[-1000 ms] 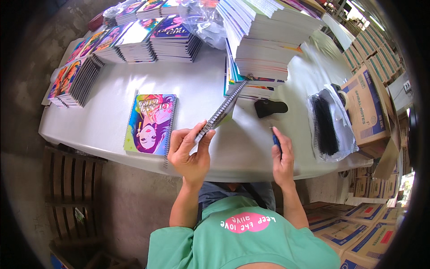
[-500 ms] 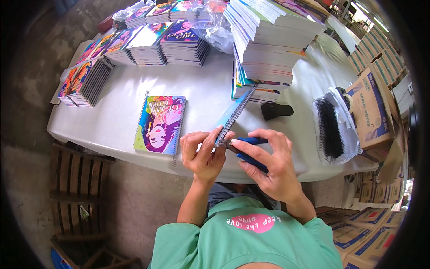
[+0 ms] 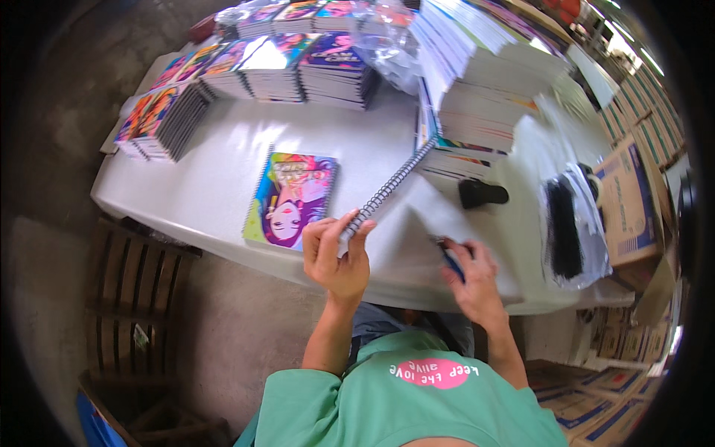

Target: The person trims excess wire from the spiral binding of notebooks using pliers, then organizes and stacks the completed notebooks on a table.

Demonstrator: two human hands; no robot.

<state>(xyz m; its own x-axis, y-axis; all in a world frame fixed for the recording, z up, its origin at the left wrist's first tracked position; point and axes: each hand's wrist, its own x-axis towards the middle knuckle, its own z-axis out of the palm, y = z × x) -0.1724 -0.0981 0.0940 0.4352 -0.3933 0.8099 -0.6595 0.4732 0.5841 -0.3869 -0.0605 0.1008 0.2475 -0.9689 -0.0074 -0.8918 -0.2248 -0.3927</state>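
Note:
My left hand [image 3: 335,261] is closed on a spiral notebook [image 3: 391,186], pinching the lower end of its dark wire coil. The notebook is tilted above the table with its coil turned up. My right hand [image 3: 477,287] is wrapped round blue-handled pliers [image 3: 452,262], apart from the coil and low over the table's near side. To the left of my left hand, another spiral notebook [image 3: 290,197] with a colourful drawn face on its cover lies flat, its picture upside down to me.
Stacks of notebooks [image 3: 335,78] line the table's far left. A tall pile of bound pages [image 3: 491,97] rises at the back. A black object [image 3: 482,194], a plastic bag of black coils [image 3: 564,231] and a cardboard box [image 3: 625,197] are on the right. A wooden slatted chair [image 3: 141,298] stands left.
The pliers in my right hand have left the coil's lower end, moving right and down, with their handles squeezed closer. My left hand still holds the notebook. The whole view has shifted slightly.

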